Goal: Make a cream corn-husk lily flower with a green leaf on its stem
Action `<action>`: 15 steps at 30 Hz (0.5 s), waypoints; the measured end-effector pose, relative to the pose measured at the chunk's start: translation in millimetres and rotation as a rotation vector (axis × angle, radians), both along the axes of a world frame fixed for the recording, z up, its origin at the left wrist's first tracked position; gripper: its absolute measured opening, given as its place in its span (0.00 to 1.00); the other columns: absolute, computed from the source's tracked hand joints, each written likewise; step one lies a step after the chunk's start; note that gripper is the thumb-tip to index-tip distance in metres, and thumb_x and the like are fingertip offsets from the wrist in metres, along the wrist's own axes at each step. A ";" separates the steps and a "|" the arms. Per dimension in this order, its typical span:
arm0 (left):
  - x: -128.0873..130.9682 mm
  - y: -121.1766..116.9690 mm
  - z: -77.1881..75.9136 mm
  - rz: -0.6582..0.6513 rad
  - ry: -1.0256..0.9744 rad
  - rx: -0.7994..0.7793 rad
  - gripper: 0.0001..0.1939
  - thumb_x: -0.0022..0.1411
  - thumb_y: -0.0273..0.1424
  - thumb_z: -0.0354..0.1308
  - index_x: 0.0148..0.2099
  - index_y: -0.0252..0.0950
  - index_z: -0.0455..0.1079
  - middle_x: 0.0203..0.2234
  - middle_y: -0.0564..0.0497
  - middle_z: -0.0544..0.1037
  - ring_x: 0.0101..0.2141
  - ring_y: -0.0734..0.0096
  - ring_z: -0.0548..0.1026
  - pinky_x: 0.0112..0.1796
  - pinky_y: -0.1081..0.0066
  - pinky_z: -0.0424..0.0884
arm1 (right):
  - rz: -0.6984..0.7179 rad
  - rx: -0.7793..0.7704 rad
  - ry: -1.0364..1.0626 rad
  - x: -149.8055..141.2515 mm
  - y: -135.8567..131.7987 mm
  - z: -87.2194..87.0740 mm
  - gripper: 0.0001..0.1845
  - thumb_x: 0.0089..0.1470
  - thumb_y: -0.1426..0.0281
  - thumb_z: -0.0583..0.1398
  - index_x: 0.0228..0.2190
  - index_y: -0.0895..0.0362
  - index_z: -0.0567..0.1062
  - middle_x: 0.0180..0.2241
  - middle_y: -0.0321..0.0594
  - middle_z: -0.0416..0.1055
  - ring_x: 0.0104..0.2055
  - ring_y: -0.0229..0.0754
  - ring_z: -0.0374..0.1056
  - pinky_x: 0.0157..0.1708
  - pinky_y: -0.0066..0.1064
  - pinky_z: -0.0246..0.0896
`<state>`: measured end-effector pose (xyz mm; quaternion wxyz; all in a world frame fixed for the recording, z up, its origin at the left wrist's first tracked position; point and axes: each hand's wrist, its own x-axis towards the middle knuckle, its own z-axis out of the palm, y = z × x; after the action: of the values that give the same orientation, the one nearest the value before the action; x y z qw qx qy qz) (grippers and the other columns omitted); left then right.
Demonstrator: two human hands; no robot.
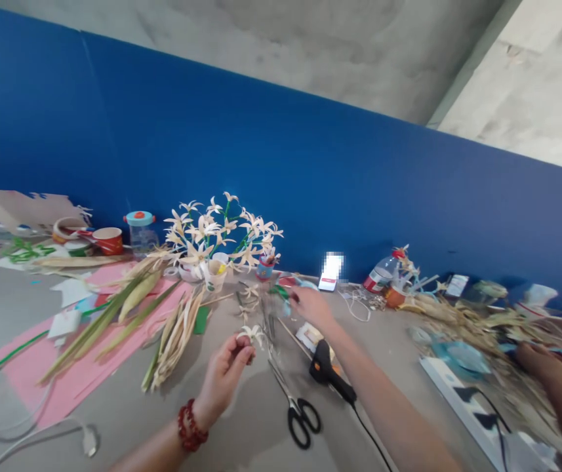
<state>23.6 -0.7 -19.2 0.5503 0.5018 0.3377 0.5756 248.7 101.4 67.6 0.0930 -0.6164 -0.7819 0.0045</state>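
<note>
My left hand [224, 370], with a red bead bracelet at its wrist, pinches a small white flower [252, 335] made of pale petals. My right hand [313, 307] reaches forward over the table to some small green and bluish bits [281, 292]; its fingers are blurred, so whether they grip anything is unclear. Black-handled scissors [300, 419] lie between my arms, blades pointing away. Beside my right forearm lies a black glue gun [327, 370] with a cord. Beyond my left hand, white husk-like flowers [206, 226] on green stems stand in cups.
Left, a bundle of dried husks [180, 337] and pink paper [25, 373] cover the table. A lit phone [330, 272] leans against the blue partition [310, 177]. At right are a bottle [381, 270], a power strip [462, 410] and another person's hand [539, 364] among husks.
</note>
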 end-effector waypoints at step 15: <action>-4.8 -4.8 28.6 -0.484 -0.606 -0.321 0.04 0.61 0.27 0.64 0.33 0.35 0.72 0.45 0.48 0.79 0.50 0.60 0.76 0.57 0.55 0.63 | 0.272 -0.200 0.838 -31.7 -144.0 -24.5 0.24 0.57 0.73 0.57 0.56 0.53 0.65 0.29 0.33 0.73 0.31 0.39 0.70 0.36 0.30 0.64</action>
<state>18.8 -5.5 9.4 0.8154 0.2825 0.1182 0.4912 217.0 -42.7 43.1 0.3400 -0.4588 -0.7466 0.3412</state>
